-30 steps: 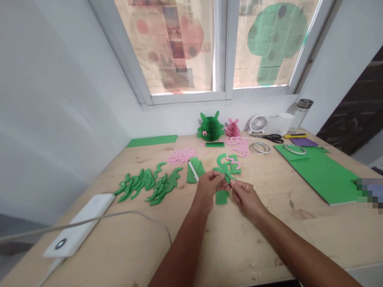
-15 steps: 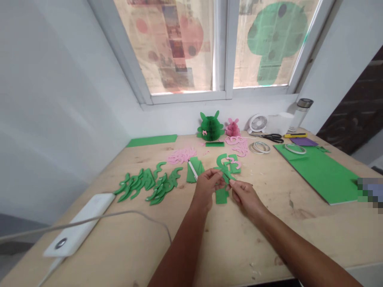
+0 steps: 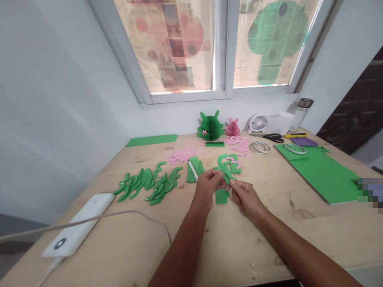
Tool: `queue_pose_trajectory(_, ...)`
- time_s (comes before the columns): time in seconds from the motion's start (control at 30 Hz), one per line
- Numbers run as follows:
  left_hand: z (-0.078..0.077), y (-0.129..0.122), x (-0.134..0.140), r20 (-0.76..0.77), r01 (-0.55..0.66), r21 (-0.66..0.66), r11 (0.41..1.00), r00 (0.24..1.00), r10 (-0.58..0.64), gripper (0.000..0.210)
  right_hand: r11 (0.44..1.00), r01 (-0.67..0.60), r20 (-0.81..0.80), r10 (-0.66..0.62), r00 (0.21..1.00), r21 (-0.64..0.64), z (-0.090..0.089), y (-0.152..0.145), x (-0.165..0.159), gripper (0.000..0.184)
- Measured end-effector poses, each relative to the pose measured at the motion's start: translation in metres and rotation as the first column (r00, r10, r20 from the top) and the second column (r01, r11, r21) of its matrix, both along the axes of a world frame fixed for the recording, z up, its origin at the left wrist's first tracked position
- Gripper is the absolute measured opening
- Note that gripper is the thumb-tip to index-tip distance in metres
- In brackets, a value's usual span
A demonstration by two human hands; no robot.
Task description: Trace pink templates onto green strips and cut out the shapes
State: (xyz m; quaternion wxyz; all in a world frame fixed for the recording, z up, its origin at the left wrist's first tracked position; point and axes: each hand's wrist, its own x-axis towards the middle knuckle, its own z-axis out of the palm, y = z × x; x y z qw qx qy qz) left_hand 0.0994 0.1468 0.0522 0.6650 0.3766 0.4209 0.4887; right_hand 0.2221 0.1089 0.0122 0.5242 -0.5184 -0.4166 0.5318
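Observation:
Between my hands is a small green paper piece (image 3: 228,175), pinched at both sides above the table. My left hand (image 3: 208,184) has its thumb and fingers closed on the left part of it. The fingertips of my right hand (image 3: 243,194) grip its lower right end. Under and around the hands lie more green paper cut-outs (image 3: 221,196), one with a pink curved strip (image 3: 235,163) on top. Just left of my left hand, a white pen (image 3: 193,170) rests on green paper (image 3: 191,178). My fingers partly hide the held piece, so its full shape cannot be made out.
Stacks of curved green cut-outs (image 3: 164,188) and a pink pile (image 3: 182,155) lie to the left. A white power bank (image 3: 79,225) with a cable sits front left. Green paper figure (image 3: 211,126), tape rolls (image 3: 259,147), scissors (image 3: 272,137), yellow cutter (image 3: 295,135) and green sheet (image 3: 321,175) are further off.
Almost nothing differs. Both hands keep their pinch on the green paper piece, with only a very slight shift of the piece between the fingers.

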Motion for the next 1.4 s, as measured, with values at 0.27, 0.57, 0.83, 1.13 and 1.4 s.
queue_pose_trajectory(0.27, -0.001, 0.0001, 0.0008, -0.002, -0.004, 0.007, 1.0, 1.0, 0.004, 0.023, 1.0, 0.009, 0.003, -0.009, 1.0, 0.019, -0.001, -0.0006, -0.0007, 0.048)
queue_pose_trajectory(0.57, 0.0002, -0.0005, 0.0005, 0.017, 0.012, 0.008, 1.0, 1.0, -0.012, 0.021, 1.0, 0.002, -0.017, -0.001, 1.0, 0.022, -0.0028, -0.0008, -0.001, 0.047)
queue_pose_trajectory(0.83, -0.0006, -0.0004, 0.0008, 0.033, 0.011, 0.004, 1.0, 0.999, -0.011, 0.023, 1.0, 0.004, -0.025, -0.003, 1.0, 0.014, -0.0033, -0.0001, -0.0015, 0.048)
queue_pose_trajectory(1.13, 0.0, -0.0005, 0.0012, 0.034, 0.022, 0.014, 1.0, 0.999, -0.022, 0.025, 1.0, 0.0, -0.061, -0.001, 0.998, -0.007, -0.0018, -0.0009, -0.0025, 0.048)
queue_pose_trajectory(1.4, -0.001, 0.0002, 0.0008, 0.034, 0.01, -0.001, 1.0, 0.999, -0.01, 0.026, 1.0, 0.004, -0.043, -0.005, 0.999, -0.02, -0.0016, -0.0009, -0.0027, 0.048)
